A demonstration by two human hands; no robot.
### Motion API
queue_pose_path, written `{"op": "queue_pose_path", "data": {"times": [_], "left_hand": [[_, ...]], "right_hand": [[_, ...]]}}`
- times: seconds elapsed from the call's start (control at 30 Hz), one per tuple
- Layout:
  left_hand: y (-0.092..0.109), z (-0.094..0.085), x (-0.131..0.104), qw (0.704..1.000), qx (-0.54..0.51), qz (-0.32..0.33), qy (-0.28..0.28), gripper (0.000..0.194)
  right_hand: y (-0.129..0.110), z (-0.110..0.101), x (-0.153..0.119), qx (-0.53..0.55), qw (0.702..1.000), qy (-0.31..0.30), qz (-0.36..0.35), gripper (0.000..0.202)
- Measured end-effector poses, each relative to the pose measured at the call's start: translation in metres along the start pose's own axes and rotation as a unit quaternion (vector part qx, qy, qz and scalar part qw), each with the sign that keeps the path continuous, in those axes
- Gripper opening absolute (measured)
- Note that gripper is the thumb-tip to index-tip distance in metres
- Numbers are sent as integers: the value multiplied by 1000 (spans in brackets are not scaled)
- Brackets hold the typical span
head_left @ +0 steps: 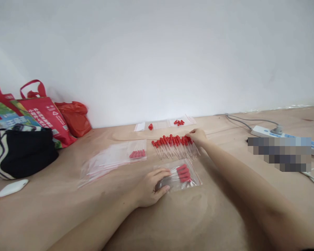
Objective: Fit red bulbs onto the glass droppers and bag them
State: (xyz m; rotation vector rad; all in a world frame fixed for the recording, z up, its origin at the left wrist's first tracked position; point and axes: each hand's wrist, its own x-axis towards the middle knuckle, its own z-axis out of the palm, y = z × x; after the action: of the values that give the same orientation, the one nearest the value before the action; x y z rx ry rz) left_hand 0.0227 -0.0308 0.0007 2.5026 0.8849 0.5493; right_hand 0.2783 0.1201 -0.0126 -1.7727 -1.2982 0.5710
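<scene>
Resting half-open at twelve o'clock, our left hand touches a clear bag of red-headed sticks. Beyond, at one, our right hand, nearly closed, touches loose sticks; we can't tell if it grips. At ten, a red shopping bag bears illegible Chinese lettering.

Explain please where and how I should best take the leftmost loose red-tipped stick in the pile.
Probably pinch its red tip from above and the left: this end is thicker than the thin pale stem, and the other loose sticks crowd its right side.
</scene>
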Motion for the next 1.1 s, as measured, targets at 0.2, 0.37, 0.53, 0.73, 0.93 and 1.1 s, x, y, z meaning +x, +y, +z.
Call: {"op": "queue_pose_path", "data": {"times": [0.2,0.37,0.53,0.73,0.93,1.1], "left_hand": [[-2,1,-2,999,32,19,-36,27],[0,0,-1,998,44,24,-49,29],[3,-1,1,994,82,22,-64,35],[4,-2,1,991,109,15,-73,38],[4,-2,2,990,117,14,-79,40],[5,-2,3,991,112,11,-75,38]], "right_hand": [[-3,-31,-7,104,995,5,6,18],[9,-65,-52,306,952,-12,0,19],[37,-73,-94,404,914,-14,40,28],[49,-61,-105,442,895,-25,58,30],[48,-54,-112,443,893,-50,65,31],[47,-58,-111,435,898,-23,58,32]]}}
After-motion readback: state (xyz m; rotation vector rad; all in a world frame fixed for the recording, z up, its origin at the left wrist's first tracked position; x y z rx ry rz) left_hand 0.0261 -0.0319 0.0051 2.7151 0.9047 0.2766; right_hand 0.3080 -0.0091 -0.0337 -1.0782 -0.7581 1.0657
